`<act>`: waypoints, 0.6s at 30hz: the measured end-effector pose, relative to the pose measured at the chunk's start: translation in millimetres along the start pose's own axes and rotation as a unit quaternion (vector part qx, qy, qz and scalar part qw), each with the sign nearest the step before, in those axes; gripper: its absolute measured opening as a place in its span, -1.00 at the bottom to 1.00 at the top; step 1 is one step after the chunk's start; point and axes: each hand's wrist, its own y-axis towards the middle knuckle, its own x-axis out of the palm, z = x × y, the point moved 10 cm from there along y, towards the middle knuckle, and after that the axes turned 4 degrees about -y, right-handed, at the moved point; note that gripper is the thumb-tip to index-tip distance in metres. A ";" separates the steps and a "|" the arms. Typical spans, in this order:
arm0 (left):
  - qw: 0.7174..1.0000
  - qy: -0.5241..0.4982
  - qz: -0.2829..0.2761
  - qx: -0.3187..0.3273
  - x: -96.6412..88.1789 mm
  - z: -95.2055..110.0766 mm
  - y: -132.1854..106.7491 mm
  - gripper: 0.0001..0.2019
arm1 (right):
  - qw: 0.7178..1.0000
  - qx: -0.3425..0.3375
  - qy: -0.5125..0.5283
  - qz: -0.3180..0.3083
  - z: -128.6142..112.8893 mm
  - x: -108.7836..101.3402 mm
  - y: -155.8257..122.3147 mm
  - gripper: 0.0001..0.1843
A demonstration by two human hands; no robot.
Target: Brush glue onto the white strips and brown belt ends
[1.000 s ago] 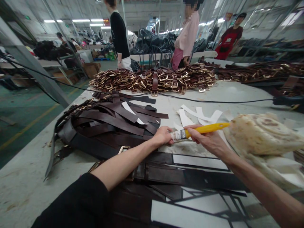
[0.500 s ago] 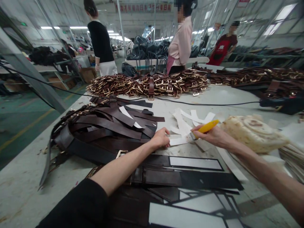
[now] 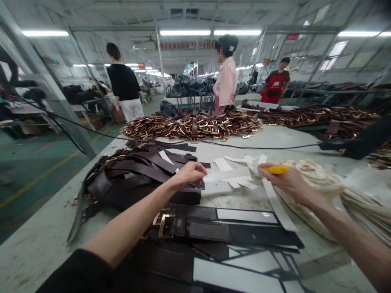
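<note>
My left hand is closed in a pinch on the end of a white paper-like strip, which stretches right over several loose white strips. My right hand grips a brush by its yellow handle; its bristle end is blurred among the white pieces. Left of the strips lies a heap of dark brown straps, close beside my left hand. Nearer to me, dark belt pieces with a gold buckle lie flat, and white panels show on some of them.
A pale, crusted container stands beside my right hand. Behind is a long pile of buckled brown straps, with a black cable crossing in front. Several people stand beyond the table, one in a red apron.
The view has tilted up. My left hand has moved left and now holds a strip up from the others. My right hand has moved right with the brush, away from the strip.
</note>
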 end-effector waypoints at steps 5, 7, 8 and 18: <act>0.977 -0.213 -0.030 0.015 -0.6 26.0 -44.3 -0.85 | 0.981 -0.145 0.067 0.106 -94.9 -50.1 -41.1 -0.63; 0.948 -0.312 -0.069 0.006 15.4 36.9 -57.9 -0.84 | 0.959 -0.259 0.033 0.107 -137.2 -48.3 -58.7 -0.71; 0.932 -0.349 -0.092 0.003 24.2 43.0 -64.0 -0.84 | 0.948 -0.301 0.012 0.101 -151.9 -44.3 -66.0 -0.73; 0.979 -0.035 -0.139 0.148 93.5 22.1 -79.5 -0.78 | 0.988 -0.145 -0.024 0.049 -86.2 -58.4 -80.9 -0.70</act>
